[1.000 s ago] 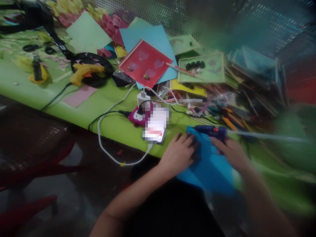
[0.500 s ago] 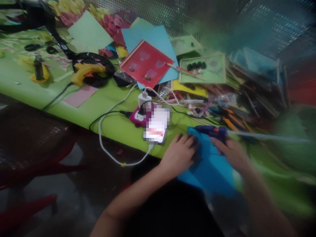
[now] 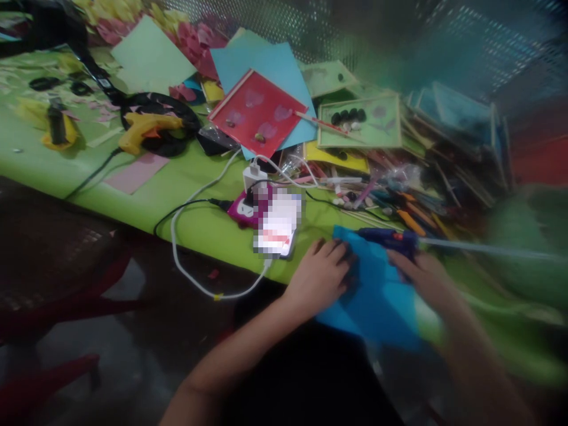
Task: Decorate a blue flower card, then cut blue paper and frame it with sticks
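Note:
A sheet of blue paper [image 3: 377, 296] lies at the front edge of the green table [image 3: 195, 236]. Resting on the sheet's left part is my left hand [image 3: 322, 272], its fingers spread and slightly bent, fingertips in shadow. My right hand [image 3: 419, 272] is wrapped round a dark blue glue gun [image 3: 390, 236] over the sheet's upper right. The gun's nozzle points left, near the sheet's top edge, and a long clear glue stick [image 3: 470, 246] sticks out of its back.
Left of my hands lie a lit phone [image 3: 279, 225], a pink power socket [image 3: 242, 210] and a looping white cable [image 3: 175, 242]. Farther left sits a yellow glue gun [image 3: 148, 129]. Behind are a red card [image 3: 257, 112], a framed green card [image 3: 386, 124] and piled sticks and pens [image 3: 410, 222].
My right hand and the glue gun have moved a little to the right over the blue paper. My left hand stays on the sheet. The whole view has shifted slightly.

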`<state>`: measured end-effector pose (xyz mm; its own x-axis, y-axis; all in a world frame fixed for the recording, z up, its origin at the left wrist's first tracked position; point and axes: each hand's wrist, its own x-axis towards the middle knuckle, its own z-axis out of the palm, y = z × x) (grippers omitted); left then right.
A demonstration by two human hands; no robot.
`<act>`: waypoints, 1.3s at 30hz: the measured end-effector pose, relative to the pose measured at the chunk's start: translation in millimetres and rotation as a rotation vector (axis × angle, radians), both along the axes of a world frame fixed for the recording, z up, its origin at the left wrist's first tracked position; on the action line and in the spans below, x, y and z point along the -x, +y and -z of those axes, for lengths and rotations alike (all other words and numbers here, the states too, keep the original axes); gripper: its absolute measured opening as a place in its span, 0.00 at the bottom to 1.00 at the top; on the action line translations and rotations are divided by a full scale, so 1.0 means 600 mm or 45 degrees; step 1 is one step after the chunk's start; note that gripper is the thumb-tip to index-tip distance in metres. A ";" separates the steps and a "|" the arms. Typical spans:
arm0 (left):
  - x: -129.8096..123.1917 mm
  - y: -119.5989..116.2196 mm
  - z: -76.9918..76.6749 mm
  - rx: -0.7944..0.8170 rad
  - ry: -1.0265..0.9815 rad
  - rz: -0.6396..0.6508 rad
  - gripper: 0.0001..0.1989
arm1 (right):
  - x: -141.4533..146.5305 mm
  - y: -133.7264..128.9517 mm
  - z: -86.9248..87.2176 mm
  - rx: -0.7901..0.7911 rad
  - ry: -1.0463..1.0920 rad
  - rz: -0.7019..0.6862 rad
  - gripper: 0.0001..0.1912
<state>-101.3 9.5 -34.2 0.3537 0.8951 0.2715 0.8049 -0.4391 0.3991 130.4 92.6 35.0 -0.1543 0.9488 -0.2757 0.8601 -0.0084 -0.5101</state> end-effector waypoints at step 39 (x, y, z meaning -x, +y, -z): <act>0.001 0.000 -0.001 0.033 0.008 -0.001 0.23 | 0.002 0.000 0.002 0.026 0.018 0.038 0.33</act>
<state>-101.7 9.5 -33.7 0.3545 0.9022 0.2457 0.8079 -0.4278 0.4052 129.4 92.8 33.6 -0.1300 0.9473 -0.2928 0.8518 -0.0445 -0.5220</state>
